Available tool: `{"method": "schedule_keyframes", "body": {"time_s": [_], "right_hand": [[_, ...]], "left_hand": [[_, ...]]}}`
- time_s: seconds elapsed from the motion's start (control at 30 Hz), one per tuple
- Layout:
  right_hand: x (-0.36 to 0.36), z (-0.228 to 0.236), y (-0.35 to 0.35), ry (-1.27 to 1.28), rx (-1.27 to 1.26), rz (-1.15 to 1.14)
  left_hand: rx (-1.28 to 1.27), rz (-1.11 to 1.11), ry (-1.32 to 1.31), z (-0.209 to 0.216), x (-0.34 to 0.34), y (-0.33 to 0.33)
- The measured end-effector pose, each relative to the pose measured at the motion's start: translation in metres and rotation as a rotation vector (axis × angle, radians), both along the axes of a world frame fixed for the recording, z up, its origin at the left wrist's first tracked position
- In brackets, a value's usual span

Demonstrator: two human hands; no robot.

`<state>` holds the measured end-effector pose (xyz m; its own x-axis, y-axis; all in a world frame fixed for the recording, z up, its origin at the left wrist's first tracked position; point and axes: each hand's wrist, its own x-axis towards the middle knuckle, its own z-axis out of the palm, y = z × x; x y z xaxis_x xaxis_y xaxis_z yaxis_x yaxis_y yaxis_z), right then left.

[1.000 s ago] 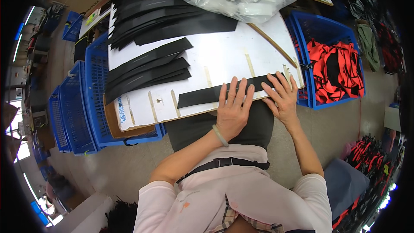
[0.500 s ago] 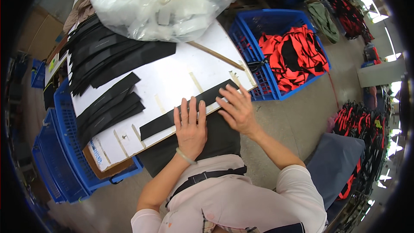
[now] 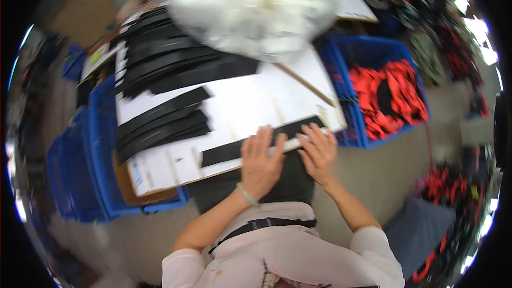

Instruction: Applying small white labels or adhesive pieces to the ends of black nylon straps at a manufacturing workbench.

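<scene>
A single black fabric strip (image 3: 224, 152) lies along the near edge of the white tabletop (image 3: 240, 98). My left hand (image 3: 260, 164) rests flat across the strip's middle, fingers extended, a pale bangle round the wrist. Near the strip's right end lies my right hand (image 3: 320, 156), its fingers stretched out over the strip and the table edge. Neither hand grips anything. Left of the strip sits a small fanned pile of black strips (image 3: 165, 125). Behind it is a larger stack of black strips (image 3: 181, 61). The picture is somewhat blurred by motion.
A big clear plastic bag (image 3: 250, 10) covers the table's far side, with a thin wooden stick (image 3: 306, 85) beside it. To the right stands a blue crate (image 3: 368, 141) of red and black pieces. Other blue crates (image 3: 101, 154) stand on the left.
The whole scene has shifted rightward in the view as the camera turned. Both hands still lie on the strip, my left hand now a little nearer to the right one.
</scene>
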<state>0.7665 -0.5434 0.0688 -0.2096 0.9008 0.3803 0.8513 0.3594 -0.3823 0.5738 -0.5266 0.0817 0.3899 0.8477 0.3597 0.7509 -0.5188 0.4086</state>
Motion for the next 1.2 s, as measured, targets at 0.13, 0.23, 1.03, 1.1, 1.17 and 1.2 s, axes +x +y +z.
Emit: {"method": "schedule_keyframes", "body": {"time_s": [0.13,0.23,1.03,1.1,1.17,1.2], "right_hand": [[0.004,0.008,-0.005,-0.020,-0.012,-0.026],[0.001,0.015,-0.002,0.077,0.004,-0.002],[-0.167,0.021,0.207,0.095,0.182,0.245],[-0.165,0.031,0.199,0.128,0.164,0.299],[-0.165,0.040,0.187,0.378,0.157,0.316],[-0.167,0.051,0.178,0.523,0.074,0.294]], "left_hand": [[0.064,-0.096,-0.111,0.001,-0.012,0.018],[0.149,-0.175,-0.125,0.004,-0.021,0.024],[0.054,0.163,0.033,0.027,-0.258,0.073],[0.081,0.176,0.055,0.033,-0.254,0.070],[0.090,0.186,-0.035,0.044,-0.235,0.069],[-0.090,0.192,-0.303,0.053,-0.222,0.069]]}}
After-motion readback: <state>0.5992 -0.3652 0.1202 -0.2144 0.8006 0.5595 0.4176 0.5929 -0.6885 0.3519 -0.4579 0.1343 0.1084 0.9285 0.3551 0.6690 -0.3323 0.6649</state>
